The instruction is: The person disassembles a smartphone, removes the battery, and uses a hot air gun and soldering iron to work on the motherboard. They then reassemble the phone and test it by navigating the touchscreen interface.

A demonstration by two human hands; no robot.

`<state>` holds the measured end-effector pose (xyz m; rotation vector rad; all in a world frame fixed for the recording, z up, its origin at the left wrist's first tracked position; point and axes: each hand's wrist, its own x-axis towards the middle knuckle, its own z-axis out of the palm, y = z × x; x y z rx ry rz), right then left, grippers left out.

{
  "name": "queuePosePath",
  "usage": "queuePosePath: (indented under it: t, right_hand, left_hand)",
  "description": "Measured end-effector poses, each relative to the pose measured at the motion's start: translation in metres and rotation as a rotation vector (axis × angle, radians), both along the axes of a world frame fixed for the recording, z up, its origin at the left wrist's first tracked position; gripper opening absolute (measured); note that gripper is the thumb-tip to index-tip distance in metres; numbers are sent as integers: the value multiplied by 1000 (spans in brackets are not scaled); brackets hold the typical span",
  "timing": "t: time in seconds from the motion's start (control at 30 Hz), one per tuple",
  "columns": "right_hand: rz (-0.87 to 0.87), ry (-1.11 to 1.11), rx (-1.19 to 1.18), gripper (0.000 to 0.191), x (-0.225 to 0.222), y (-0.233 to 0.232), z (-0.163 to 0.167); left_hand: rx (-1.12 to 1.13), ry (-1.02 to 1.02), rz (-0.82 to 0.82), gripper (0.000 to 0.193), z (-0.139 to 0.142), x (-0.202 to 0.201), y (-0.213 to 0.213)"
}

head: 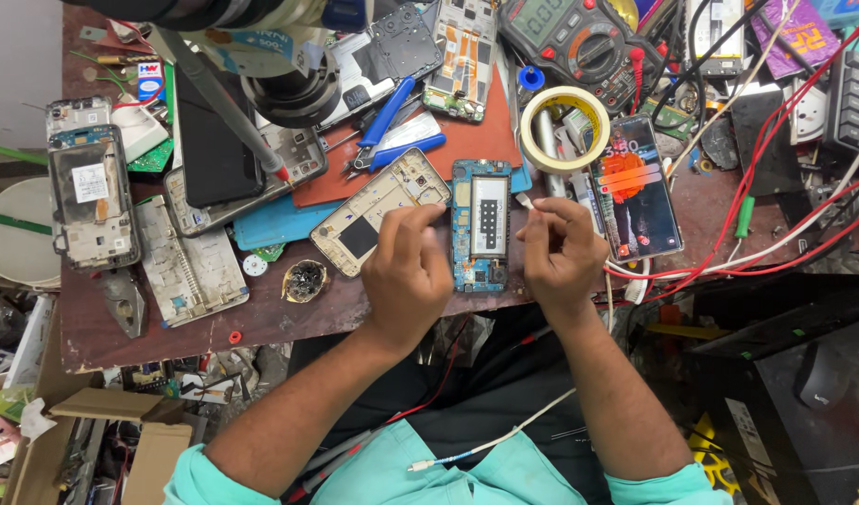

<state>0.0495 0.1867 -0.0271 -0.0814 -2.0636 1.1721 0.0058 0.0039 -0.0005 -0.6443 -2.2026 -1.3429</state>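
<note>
Near the front edge of the surface (pixel 261 323), the left hand (pixel 406 271) and the right hand (pixel 560 252) are raised over the wood on either side of an opened phone board (pixel 481 224). The fingers of the left hand are bent and pressed together at the tips, but I cannot tell if they pinch anything. The fingers of the right hand pinch a small white piece (pixel 526 201) just beside the upper right corner of the board. The board lies flat between the hands, a blue frame with small parts along its sides and a pale rectangle with a dark centre in the middle. Just left of it lies a gold phone frame (pixel 378 210), tilted. Farther back are blue-handled pliers (pixel 392 126) on a reddish mat (pixel 476 136), and a roll of tape (pixel 565 126). A lit phone (pixel 638 187) lies to the right.
</note>
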Motion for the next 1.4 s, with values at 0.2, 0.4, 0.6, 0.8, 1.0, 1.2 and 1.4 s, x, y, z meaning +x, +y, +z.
queuePosePath:
  t: [0.2, 0.4, 0.6, 0.8, 1.0, 1.2, 1.4]
  right_hand:
    - [-180, -135, 455, 24, -3, -12, 17]
    - [-120, -132, 379, 30, -5, -12, 25]
    - [-77, -89, 385, 39, -3, -8, 13]
    - [317, -125, -259, 106, 3, 14, -4]
    - [328, -16, -462, 113, 10, 25, -16]
    - [304, 2, -452, 114, 14, 27, -14]
    - [340, 40, -443, 95, 10, 26, -8]
  left_hand:
    - [-199, -39, -48, 46, 5, 1, 4]
    - [-87, -278, -199, 64, 3, -6, 3]
    - [326, -535, -401, 60, -13, -14, -1]
    - [486, -548, -612, 54, -24, -14, -4]
    - [359, -650, -723, 62, -14, -19, -7]
    - [377, -751, -772, 65, -13, -18, -6]
    - [654, -732, -711, 51, -24, -19, -6]
